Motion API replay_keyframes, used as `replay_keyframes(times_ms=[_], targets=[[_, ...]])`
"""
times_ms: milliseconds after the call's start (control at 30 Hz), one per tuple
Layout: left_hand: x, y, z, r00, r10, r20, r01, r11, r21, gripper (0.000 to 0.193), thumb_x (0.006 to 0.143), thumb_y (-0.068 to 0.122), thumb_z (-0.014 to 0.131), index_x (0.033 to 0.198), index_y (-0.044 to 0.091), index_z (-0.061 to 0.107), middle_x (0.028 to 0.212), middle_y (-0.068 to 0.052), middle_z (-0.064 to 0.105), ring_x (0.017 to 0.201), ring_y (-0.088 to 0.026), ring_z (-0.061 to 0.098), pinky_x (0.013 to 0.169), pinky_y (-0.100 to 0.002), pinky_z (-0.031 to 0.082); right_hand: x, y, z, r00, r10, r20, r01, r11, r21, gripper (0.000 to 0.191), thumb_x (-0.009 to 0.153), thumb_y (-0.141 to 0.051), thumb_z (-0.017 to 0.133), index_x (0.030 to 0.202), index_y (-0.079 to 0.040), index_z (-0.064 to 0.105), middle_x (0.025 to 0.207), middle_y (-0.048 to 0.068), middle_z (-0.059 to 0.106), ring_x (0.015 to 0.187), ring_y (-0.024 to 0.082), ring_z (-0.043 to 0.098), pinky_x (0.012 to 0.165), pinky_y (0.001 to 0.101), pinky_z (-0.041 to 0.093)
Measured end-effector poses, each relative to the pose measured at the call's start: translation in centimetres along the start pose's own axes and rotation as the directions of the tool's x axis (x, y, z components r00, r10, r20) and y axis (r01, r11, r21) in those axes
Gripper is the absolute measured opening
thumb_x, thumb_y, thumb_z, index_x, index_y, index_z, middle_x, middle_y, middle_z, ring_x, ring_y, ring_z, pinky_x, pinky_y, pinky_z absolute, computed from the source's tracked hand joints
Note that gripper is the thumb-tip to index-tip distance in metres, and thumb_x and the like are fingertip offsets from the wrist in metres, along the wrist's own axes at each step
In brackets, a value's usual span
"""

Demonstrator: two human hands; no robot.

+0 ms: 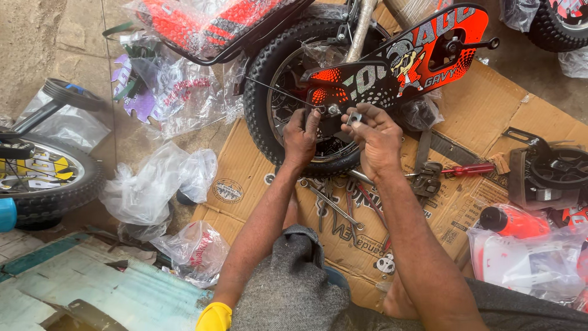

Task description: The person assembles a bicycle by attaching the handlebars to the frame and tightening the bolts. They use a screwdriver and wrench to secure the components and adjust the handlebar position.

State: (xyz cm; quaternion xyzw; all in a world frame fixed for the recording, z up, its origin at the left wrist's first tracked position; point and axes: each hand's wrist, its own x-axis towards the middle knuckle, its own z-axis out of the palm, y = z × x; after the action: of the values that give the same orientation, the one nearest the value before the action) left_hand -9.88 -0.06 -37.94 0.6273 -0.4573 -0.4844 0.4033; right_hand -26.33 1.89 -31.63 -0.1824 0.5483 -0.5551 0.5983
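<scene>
Head view, looking down at a small bicycle lying on flattened cardboard point(490, 116). The rear wheel point(269, 67), black-tyred, lies at centre far, with a red-and-black chain guard point(422, 55) running from its hub toward the far right. The left hand point(300, 138) rests on the wheel at the axle point(332, 110), fingers curled onto the hub area; whether it grips a part there cannot be told. The right hand point(376, 144), just right of the axle, pinches a small grey metal piece point(354, 118) between thumb and fingertips. The two hands are near each other but apart, the axle between them.

Surroundings: a thin spoke-like rod point(275, 91) crosses the wheel from the left toward the axle. Near the hands, on the cardboard, lie a spanner point(334, 208) and pliers point(429, 178), with a red-handled screwdriver point(468, 170) to the right. A black stabiliser wheel on a bracket point(548, 175) sits at the right edge; near it lie red parts in clear plastic bags point(527, 257). Crumpled plastic wrapping point(153, 184) lies left of the cardboard, and purple-and-white decorations in wrapping point(165, 92) lie farther left. A second bicycle wheel point(49, 178) lies at the far-left edge. The person's grey-clad knee point(288, 282) fills the near centre, covering part of the cardboard.
</scene>
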Motion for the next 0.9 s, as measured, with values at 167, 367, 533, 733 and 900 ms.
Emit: replay_keyframes(times_ms=[167, 367, 533, 733, 900], targets=[[0.0, 0.1, -0.4, 1.0, 0.015, 0.026, -0.015, 0.999, 0.03, 0.042, 0.099, 0.045, 0.062, 0.1, 0.004, 0.07, 0.072, -0.007, 0.069, 0.069, -0.016, 0.066, 0.066, -0.035, 0.052, 1.0, 0.0, 0.8, 0.97, -0.242, -0.025, 0.204, 0.864, -0.459, 0.029, 0.094, 0.007, 0.064, 0.12, -0.003, 0.069, 0.108, 0.011, 0.071, 0.093, 0.021, 0.073, 0.08, 0.0324, 0.064], [0.0, -0.3, -0.4, 0.994, 0.106, 0.008, -0.107, 0.993, 0.045, 0.04, 0.101, 0.043, 0.062, 0.101, 0.003, 0.068, 0.078, -0.007, 0.07, 0.073, -0.015, 0.068, 0.067, -0.035, 0.053, 1.4, -0.1, 1.8, 0.719, -0.603, 0.345, 0.628, 0.352, -0.694, 0.021, 0.093, 0.007, 0.069, 0.108, -0.007, 0.075, 0.107, 0.008, 0.075, 0.098, 0.019, 0.074, 0.083, 0.0324, 0.062], [-0.1, -0.6, -0.4, 0.997, 0.064, 0.039, -0.066, 0.997, 0.03, 0.038, 0.102, 0.041, 0.062, 0.099, 0.004, 0.068, 0.077, -0.008, 0.07, 0.072, -0.015, 0.066, 0.065, -0.034, 0.053, 0.4, 1.2, 2.7, 0.646, -0.588, 0.486, 0.701, 0.207, -0.682, 0.023, 0.093, 0.008, 0.066, 0.11, -0.006, 0.073, 0.111, 0.013, 0.072, 0.099, 0.023, 0.074, 0.083, 0.0323, 0.063], [-0.3, -1.2, 0.1, 0.992, 0.128, -0.015, -0.128, 0.992, -0.013, 0.033, 0.102, 0.035, 0.065, 0.1, 0.003, 0.069, 0.077, -0.007, 0.071, 0.07, -0.014, 0.066, 0.065, -0.032, 0.053, -1.0, 2.0, 3.3, 0.522, -0.697, 0.492, 0.683, -0.005, -0.731, 0.02, 0.087, -0.003, 0.076, 0.106, -0.003, 0.069, 0.111, 0.016, 0.07, 0.102, 0.033, 0.068, 0.087, 0.0434, 0.058], [-0.1, -2.3, 0.3, 0.99, 0.141, -0.011, -0.141, 0.99, -0.004, 0.029, 0.102, 0.031, 0.065, 0.098, 0.003, 0.068, 0.075, -0.009, 0.07, 0.067, -0.016, 0.064, 0.063, -0.033, 0.051, 0.7, 2.1, 2.1, 0.734, -0.53, 0.425, 0.564, 0.127, -0.816, 0.028, 0.092, 0.001, 0.068, 0.12, -0.001, 0.068, 0.101, 0.01, 0.071, 0.094, 0.027, 0.071, 0.084, 0.0419, 0.058]])
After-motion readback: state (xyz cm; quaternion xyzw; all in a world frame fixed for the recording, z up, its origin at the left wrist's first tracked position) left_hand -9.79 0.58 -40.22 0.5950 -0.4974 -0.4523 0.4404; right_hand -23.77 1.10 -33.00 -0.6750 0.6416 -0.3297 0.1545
